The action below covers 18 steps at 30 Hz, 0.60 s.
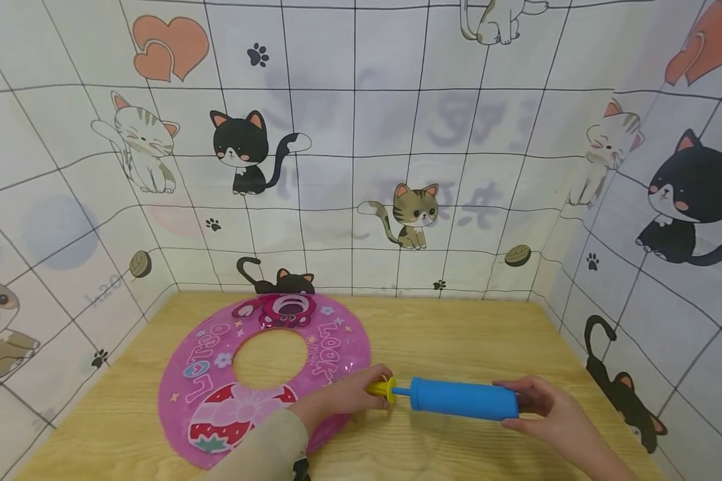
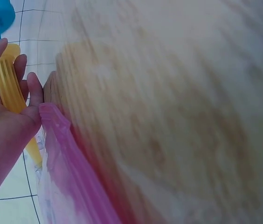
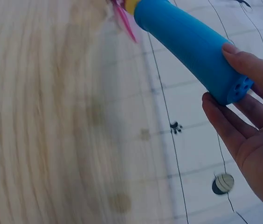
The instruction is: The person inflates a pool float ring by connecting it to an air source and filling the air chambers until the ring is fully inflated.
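Observation:
A blue hand pump (image 1: 464, 399) with a yellow, tapered nozzle end is held sideways above the table. My left hand (image 1: 356, 393) grips the ribbed yellow part (image 2: 9, 86), its fingers around it. Between the yellow part and the barrel a short length of blue rod (image 1: 400, 391) shows. At the other end, my right hand (image 1: 544, 407) holds the barrel (image 3: 187, 42) between thumb and fingers, near the end with small holes. A pink swim ring (image 1: 177, 374), flat-looking and printed with a bear and strawberries, lies under and beside my left forearm.
The wooden table (image 1: 457, 334) is enclosed at the back and sides by white gridded cloth (image 1: 325, 220) printed with cats, paws and hearts. The swim ring covers the left part of the table and reaches the back edge.

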Available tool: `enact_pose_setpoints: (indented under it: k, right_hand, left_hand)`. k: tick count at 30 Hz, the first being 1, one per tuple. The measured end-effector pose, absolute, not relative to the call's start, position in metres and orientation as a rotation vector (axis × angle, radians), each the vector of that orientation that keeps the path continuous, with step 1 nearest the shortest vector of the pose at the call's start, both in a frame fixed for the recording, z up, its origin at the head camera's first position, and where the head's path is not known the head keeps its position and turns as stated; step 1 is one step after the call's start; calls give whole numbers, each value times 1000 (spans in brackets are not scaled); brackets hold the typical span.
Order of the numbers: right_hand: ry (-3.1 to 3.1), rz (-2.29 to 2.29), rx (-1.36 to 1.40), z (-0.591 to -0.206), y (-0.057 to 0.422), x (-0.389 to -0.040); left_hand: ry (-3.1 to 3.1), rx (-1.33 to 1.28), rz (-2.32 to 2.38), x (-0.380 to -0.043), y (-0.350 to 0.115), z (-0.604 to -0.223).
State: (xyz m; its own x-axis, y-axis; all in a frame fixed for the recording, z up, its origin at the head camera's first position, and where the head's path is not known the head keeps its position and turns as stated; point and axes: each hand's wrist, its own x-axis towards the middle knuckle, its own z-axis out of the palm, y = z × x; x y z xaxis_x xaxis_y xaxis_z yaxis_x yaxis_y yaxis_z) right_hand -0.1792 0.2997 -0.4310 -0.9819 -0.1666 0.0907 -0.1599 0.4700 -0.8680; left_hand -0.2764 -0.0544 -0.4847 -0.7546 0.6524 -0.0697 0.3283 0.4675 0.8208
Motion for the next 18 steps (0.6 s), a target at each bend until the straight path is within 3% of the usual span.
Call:
enact_pose_setpoints:
  k: [18]
  right_hand:
    - [2999, -1358, -238, -408, 376, -151]
  left_hand:
    - [2348, 820, 1197, -274, -53, -483]
